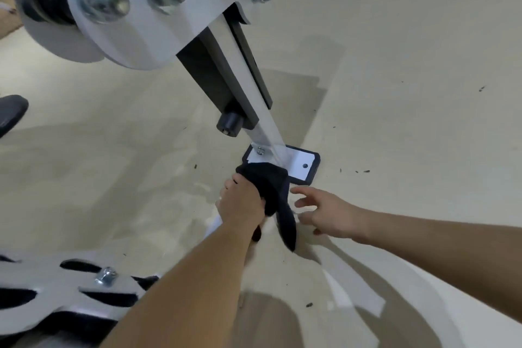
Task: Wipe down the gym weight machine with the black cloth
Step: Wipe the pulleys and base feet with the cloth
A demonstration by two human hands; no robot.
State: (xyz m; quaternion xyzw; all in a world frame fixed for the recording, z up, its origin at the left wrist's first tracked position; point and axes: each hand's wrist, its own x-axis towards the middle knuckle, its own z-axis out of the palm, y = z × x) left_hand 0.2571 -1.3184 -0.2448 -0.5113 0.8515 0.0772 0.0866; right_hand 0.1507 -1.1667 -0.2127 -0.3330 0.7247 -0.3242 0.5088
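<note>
Left hand (240,202): my fingers clamp the black cloth (272,185) at the white post (262,121), by its foot plate (296,159).
Right hand (324,212): fingers apart, holding nothing, beside the cloth.

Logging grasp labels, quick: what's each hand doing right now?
Left hand: grips the black cloth, bunched at the machine's base plate.
Right hand: open, fingers spread, holding nothing.
</note>
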